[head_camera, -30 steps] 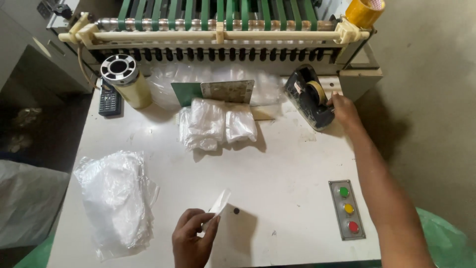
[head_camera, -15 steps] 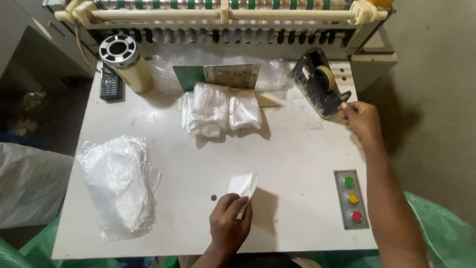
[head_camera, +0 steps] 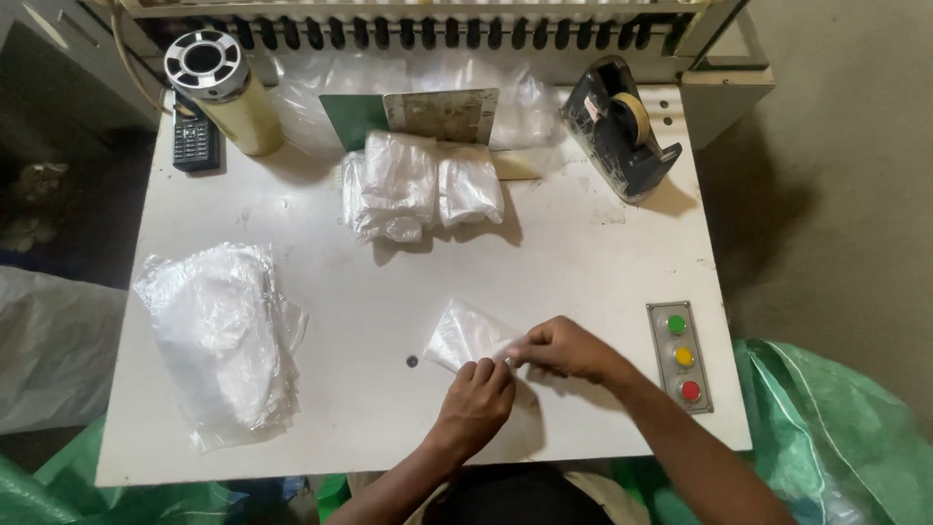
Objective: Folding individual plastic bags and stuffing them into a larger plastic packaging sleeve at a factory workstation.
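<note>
The small clear plastic packet (head_camera: 466, 335) lies on the white table (head_camera: 583, 253), near the front edge, just right of a small dark hole (head_camera: 412, 362). The left hand (head_camera: 476, 403) pinches the packet's right end between curled fingertips. The right hand (head_camera: 569, 348) closes its fingers on the same end, touching the left hand. A control panel (head_camera: 680, 356) with green, yellow and red buttons sits just right of the right hand. A loose stack of plastic bags (head_camera: 224, 335) lies well to the left. Folded packets (head_camera: 418, 187) and a tape dispenser (head_camera: 620, 136) stand toward the rear.
</note>
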